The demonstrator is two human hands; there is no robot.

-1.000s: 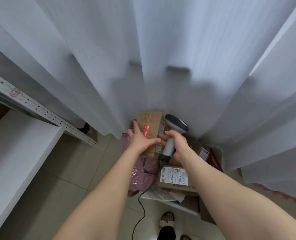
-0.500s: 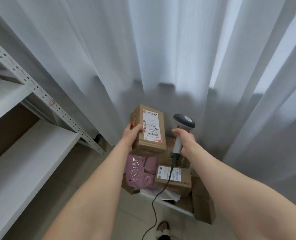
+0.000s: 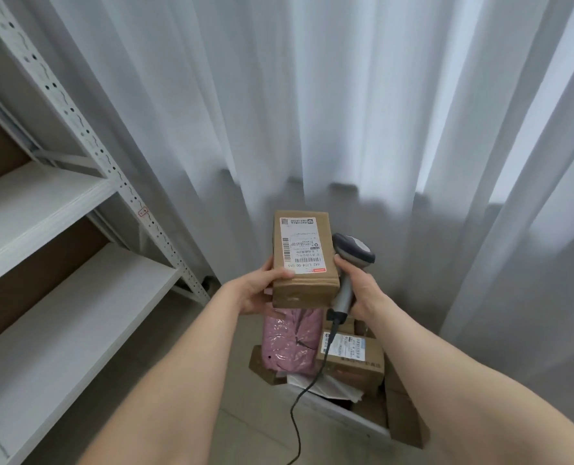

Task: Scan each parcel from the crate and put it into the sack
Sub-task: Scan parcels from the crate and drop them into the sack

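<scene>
Parcel (image 3: 304,260) higher, base in left hand (image 3: 257,293) grip

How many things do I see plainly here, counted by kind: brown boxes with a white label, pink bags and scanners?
Brown labelled boxes: 2, the held box in the left hand and the lower box
Pink bag: 1
Scanner, in the right hand: 1
Total: 4
</scene>
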